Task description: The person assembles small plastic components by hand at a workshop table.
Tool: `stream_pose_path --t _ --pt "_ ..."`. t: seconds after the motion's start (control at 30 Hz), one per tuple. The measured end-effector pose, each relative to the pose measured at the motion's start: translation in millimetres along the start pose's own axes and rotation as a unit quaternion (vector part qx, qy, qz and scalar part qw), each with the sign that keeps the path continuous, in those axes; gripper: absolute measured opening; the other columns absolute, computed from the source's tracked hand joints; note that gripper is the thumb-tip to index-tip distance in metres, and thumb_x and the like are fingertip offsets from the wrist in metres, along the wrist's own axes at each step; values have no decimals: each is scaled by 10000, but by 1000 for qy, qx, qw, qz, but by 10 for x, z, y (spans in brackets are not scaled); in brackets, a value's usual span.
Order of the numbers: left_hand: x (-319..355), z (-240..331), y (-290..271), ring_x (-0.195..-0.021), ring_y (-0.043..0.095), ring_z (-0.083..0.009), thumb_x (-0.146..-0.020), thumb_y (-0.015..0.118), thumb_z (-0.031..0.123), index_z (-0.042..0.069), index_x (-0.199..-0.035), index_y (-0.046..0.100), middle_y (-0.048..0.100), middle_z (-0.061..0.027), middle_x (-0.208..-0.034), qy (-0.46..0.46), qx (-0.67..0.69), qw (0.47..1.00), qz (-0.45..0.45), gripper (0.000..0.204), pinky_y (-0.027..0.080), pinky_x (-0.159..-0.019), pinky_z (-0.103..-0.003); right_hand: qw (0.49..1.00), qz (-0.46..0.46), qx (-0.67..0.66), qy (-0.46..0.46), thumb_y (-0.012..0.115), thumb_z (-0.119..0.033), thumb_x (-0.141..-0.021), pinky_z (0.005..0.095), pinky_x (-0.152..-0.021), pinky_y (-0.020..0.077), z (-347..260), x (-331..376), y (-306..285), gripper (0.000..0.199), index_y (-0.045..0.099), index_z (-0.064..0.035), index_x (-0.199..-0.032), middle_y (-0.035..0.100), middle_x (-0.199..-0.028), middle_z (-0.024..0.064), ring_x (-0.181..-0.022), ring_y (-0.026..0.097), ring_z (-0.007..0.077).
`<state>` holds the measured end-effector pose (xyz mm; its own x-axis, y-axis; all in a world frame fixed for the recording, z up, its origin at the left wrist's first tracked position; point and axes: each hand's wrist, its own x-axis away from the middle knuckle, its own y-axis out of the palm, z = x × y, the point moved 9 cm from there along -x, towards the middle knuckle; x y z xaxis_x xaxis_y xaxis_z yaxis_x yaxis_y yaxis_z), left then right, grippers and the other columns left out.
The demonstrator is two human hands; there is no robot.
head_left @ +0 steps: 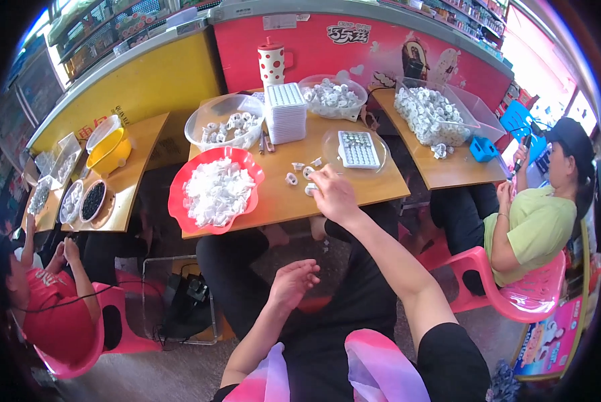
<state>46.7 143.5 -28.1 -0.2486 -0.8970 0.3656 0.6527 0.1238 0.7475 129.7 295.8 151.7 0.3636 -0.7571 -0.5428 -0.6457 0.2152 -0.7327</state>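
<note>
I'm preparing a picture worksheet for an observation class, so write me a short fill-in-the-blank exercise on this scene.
1. The red scalloped bowl is heaped with ____ pieces.
2. Loose pieces lie on the table near the person's ____ hand.
3. The tall cup is white with red ____.
4. The co-worker in the yellow-green shirt sits on a ____ chair.

Missing words: white; right; dots; pink.

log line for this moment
right hand: at small white parts on table | left hand: off table, nothing visible held | red bowl: white pieces
</note>
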Motion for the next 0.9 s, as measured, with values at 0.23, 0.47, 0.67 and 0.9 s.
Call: stream_pose_path --t 0.23,0.47,0.67,0.9 --pt "-6 169 47 -746 638 -193 -913 556 87 -32 -1118 591 658 -125 -975 49 -46 997 27 239 487 -630 -263 993 -21 -113 -11 624 -68 -779 403 -693 478 246 45 273 55 633 -39 -826 612 -841 136 -791 599 343" --pt "-91 918 706 -1041 554 -120 -900 572 29 2 -1279 522 594 -59 -1176 286 -154 946 1 383 449 -894 -261 608 -44 -710 353 587 -114 -919 200 -559 466 335 519 321 83 595 -32 -907 628 -799 40 -601 552 90" --pt "-230 1099 1185 -1140 528 -174 -866 580 -51 7 -1330 481 522 -105 -1294 343 -197 913 -95 478 397 -1004 -323 493 -33 -772 399 557 -120 -933 262 -680 483 38 661 253 103 619 -69 -998 644 -930 33 -798 609 123" --pt "-443 1158 1211 -1075 572 -201 -853 636 48 -24 -1170 602 602 -150 -1182 352 -198 904 -140 327 439 -950 -325 492 -16 -775 397 563 -79 -919 269 -711 511 166 713 197 82 621 -62 -974 638 -920 34 -829 628 132"
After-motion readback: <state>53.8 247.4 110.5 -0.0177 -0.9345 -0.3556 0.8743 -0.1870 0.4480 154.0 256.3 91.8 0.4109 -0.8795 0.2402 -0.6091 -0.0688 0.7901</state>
